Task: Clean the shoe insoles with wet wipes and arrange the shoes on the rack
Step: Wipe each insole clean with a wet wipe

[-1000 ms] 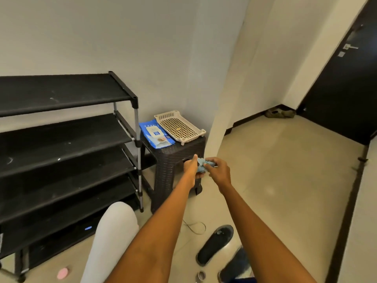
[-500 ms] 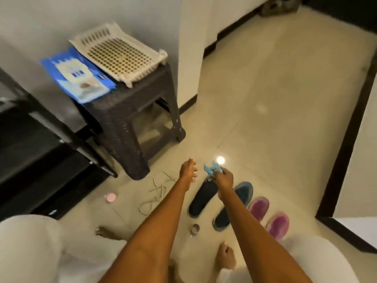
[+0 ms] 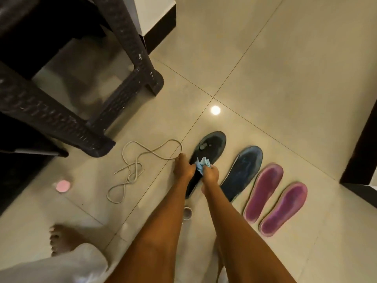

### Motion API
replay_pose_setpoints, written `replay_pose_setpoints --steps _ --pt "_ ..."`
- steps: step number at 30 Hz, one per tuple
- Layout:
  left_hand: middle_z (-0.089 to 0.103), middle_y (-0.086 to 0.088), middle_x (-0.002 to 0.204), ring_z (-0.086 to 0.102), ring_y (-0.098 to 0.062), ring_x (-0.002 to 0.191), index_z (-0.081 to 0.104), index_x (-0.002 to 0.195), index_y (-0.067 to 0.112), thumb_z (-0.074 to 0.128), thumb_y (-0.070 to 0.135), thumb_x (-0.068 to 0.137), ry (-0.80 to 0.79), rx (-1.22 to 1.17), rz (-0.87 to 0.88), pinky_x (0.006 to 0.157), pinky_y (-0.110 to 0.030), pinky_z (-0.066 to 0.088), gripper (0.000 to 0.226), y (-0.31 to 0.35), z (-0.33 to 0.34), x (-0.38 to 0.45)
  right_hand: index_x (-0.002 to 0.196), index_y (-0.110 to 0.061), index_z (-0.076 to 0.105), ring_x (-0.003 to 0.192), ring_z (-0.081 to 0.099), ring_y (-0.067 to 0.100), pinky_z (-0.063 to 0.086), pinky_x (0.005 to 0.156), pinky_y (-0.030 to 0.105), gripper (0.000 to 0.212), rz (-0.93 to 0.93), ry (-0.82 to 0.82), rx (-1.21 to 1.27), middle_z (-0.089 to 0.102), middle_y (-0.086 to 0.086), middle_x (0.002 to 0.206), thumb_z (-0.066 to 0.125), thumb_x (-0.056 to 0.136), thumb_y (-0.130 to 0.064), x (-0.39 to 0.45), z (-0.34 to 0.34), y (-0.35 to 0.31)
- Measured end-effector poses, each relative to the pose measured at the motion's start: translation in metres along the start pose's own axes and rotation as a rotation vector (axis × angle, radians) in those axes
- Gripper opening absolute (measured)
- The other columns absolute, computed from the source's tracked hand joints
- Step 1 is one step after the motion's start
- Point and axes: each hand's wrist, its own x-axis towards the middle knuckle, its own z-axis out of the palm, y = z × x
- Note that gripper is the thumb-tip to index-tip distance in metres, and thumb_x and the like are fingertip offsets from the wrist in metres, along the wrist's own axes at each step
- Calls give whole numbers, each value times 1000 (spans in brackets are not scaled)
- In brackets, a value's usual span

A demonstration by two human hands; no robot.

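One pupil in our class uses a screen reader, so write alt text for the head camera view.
A person's right hand grips a crumpled blue wet wipe over a dark insole on the tiled floor, the left hand at its edge. Beside it lie another dark insole and two purple insoles, with loose laces and a dark stool to the left.

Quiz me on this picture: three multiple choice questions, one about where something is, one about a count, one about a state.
1. Where is the shoelace?
A. On the floor left of the insoles
B. On the stool
C. Across the purple insoles

2. How many insoles lie on the floor?
A. Two
B. Four
C. Six

3. What is the right hand doing?
A. Resting open on the floor
B. Pinching a crumpled blue wipe
C. Lifting a purple insole

Answers: 1 A, it lies loose on the tiles near the stool leg. 2 B, two dark and two purple. 3 B, its fingers curl on the wipe over the leftmost dark insole.
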Motion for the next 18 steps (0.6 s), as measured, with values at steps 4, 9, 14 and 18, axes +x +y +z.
replay_pose_setpoints --steps 4,9,14,18 --pt "61 -13 122 59 -30 109 56 120 7 64 20 87 -94 -88 50 90 -35 47 37 -2 -2 -8 102 -6 56 71 53 16 44 60 25 16 -14 4 48 58 10 88 47 88 -6 -13 -11 2" --pt "62 -16 119 59 -22 95 59 113 6 59 7 87 -165 -403 10 76 -28 50 25 21 -43 -55 100 -10 57 68 50 9 43 54 16 13 -230 34 74 57 6 88 52 89 -4 -67 -29 -43" --pt "65 -10 109 58 -21 90 59 116 7 59 6 87 -183 -598 51 62 -23 46 29 43 -115 -132 96 -10 57 68 54 10 45 51 11 8 -404 -137 85 59 4 83 55 90 -5 -157 -28 -108" --pt "67 -7 109 64 -18 94 60 112 14 61 25 90 -183 -774 209 79 -30 52 25 47 -172 -202 95 -11 57 72 57 12 49 56 12 6 -585 -260 57 61 7 87 54 91 -8 -241 -27 -136"
